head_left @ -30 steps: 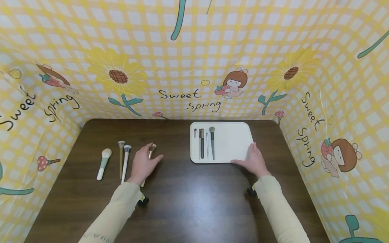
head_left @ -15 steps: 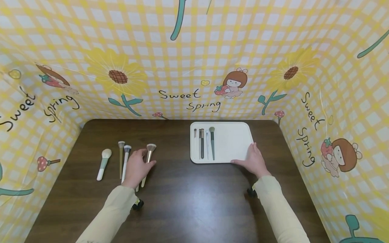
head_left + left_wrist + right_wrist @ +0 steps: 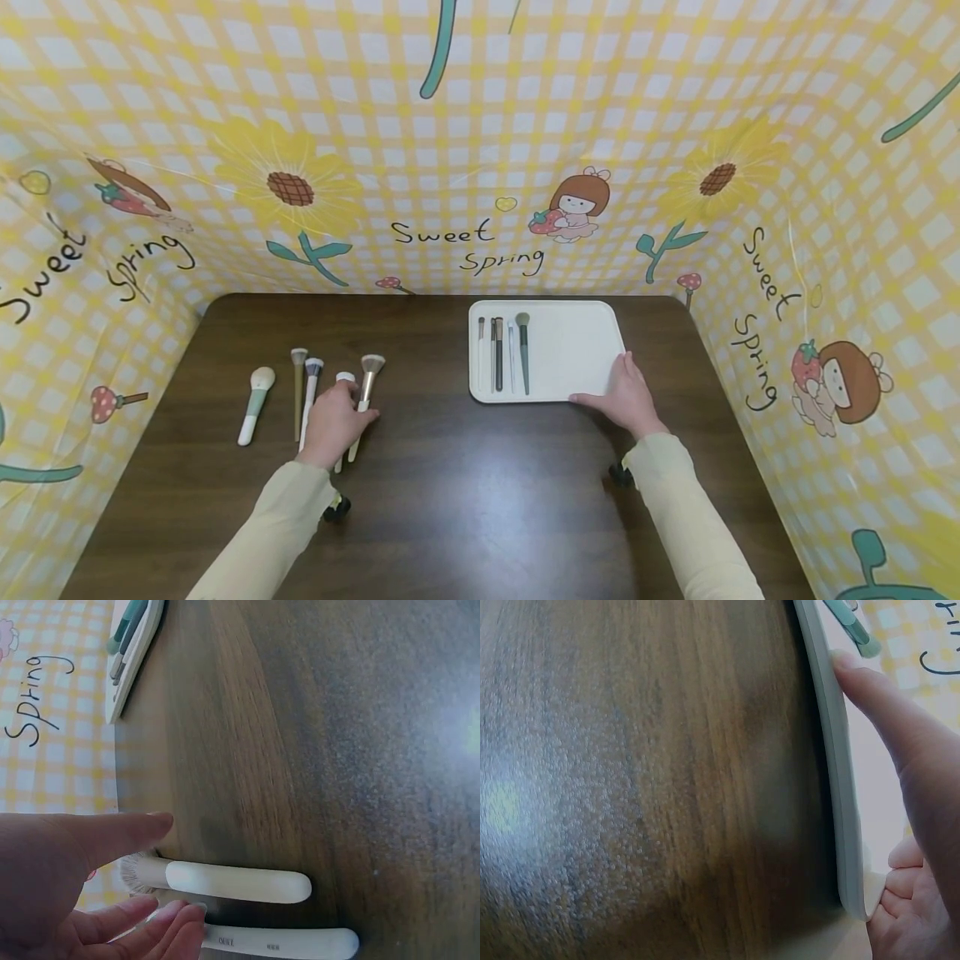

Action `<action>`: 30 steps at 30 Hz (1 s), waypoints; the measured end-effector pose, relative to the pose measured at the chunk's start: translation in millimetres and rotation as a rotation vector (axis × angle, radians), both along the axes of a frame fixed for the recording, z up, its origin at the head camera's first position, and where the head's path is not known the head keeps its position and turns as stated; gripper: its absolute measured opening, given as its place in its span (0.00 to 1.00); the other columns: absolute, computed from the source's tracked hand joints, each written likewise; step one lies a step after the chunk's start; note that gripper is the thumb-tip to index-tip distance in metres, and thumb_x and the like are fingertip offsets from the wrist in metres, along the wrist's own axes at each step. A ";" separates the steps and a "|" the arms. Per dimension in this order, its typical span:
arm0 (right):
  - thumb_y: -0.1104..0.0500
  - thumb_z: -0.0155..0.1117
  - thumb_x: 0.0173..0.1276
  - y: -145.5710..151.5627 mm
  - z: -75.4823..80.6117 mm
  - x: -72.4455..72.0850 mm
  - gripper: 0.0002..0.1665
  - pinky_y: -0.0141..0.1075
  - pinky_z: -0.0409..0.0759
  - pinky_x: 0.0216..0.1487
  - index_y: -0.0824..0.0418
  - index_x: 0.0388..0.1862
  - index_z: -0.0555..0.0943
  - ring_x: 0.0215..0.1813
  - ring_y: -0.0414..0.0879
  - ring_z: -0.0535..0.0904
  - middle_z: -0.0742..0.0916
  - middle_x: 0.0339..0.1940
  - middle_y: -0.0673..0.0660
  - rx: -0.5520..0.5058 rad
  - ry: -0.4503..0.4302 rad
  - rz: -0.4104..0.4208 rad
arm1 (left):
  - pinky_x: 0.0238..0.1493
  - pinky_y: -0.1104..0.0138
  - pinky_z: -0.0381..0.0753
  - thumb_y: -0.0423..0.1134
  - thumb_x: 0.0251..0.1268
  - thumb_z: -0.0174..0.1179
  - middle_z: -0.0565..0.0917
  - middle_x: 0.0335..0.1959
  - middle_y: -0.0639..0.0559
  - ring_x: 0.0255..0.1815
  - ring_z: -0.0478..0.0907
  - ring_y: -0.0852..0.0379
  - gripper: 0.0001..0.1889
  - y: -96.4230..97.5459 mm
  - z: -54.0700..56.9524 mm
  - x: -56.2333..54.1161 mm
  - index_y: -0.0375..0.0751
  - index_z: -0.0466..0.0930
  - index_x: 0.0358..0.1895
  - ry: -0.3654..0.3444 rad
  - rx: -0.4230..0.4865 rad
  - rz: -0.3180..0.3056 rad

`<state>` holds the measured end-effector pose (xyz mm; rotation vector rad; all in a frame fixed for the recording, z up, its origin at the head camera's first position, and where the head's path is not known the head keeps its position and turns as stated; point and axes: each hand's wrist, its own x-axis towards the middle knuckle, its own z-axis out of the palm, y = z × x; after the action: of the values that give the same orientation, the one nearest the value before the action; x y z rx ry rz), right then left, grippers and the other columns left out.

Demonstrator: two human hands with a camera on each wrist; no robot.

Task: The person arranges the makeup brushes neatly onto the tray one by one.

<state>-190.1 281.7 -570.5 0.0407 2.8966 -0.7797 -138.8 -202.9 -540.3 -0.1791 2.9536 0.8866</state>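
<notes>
In the head view my left hand [image 3: 335, 421] is over a white-tipped makeup brush [image 3: 346, 377] and partly hides it. Just right of that lies a brush with a gold ferrule [image 3: 368, 379], its pale handle [image 3: 240, 881] plain in the left wrist view. My thumb [image 3: 131, 832] and fingers [image 3: 169, 930] are spread apart around these two brushes; whether they touch either I cannot tell. At the front right corner of a white tray [image 3: 573, 354], my right hand [image 3: 628, 398] grips the rim, thumb along the near edge and fingers at the side.
Left of my left hand lie a white-handled brush [image 3: 310, 385], a tan-handled brush [image 3: 298, 392] and a thick brush with a green band [image 3: 257, 406]. Several slim brushes, one dark green [image 3: 524, 354], fill the tray's left part. A checked cloth [image 3: 450, 150] encloses the table.
My left hand has shifted left, uncovering the gold-ferruled brush and then the white tip of the brush beside it. The right hand and the tray have stayed still.
</notes>
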 end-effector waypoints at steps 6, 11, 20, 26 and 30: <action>0.24 0.77 0.46 0.0 0.4 0.2 0.86 0.59 0.51 0.75 0.80 0.78 0.43 0.80 0.70 0.44 0.48 0.79 0.78 0.003 0.006 0.004 | 0.36 0.47 0.79 0.38 0.54 0.75 0.84 0.31 0.39 0.33 0.82 0.39 0.23 1.3 -0.8 1.7 0.27 0.78 0.47 0.007 -0.017 0.015; 0.25 0.77 0.47 -0.4 1.1 0.2 0.85 0.59 0.52 0.75 0.81 0.78 0.44 0.80 0.71 0.45 0.49 0.79 0.78 0.005 0.011 0.003 | 0.37 0.46 0.80 0.36 0.54 0.75 0.84 0.29 0.39 0.32 0.82 0.38 0.20 3.1 -3.1 2.4 0.28 0.77 0.44 0.000 -0.007 0.011; 0.26 0.77 0.47 -0.7 -1.0 0.7 0.85 0.60 0.51 0.75 0.80 0.78 0.43 0.79 0.71 0.45 0.48 0.79 0.79 -0.012 0.013 0.002 | 0.37 0.47 0.80 0.36 0.53 0.75 0.83 0.27 0.41 0.30 0.82 0.40 0.20 2.5 -12.1 1.1 0.30 0.76 0.42 -0.010 -0.004 0.006; 0.25 0.77 0.46 0.0 -1.5 0.2 0.86 0.59 0.51 0.75 0.80 0.78 0.43 0.79 0.71 0.45 0.48 0.80 0.78 -0.011 0.018 0.001 | 0.35 0.48 0.79 0.38 0.53 0.75 0.83 0.25 0.43 0.29 0.81 0.41 0.15 4.8 -12.1 0.1 0.33 0.79 0.36 -0.031 -0.012 0.010; 0.23 0.76 0.46 1.7 -4.5 -1.5 0.87 0.59 0.52 0.75 0.81 0.78 0.42 0.79 0.71 0.45 0.47 0.79 0.79 0.000 0.020 0.007 | 0.34 0.49 0.79 0.39 0.54 0.75 0.83 0.25 0.45 0.29 0.80 0.43 0.13 7.1 -11.5 -0.1 0.35 0.81 0.33 -0.061 -0.015 0.013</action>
<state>-191.6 283.4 -575.0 0.0223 2.9132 -0.7835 -138.9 -195.8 -551.9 -0.2227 2.9072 0.8444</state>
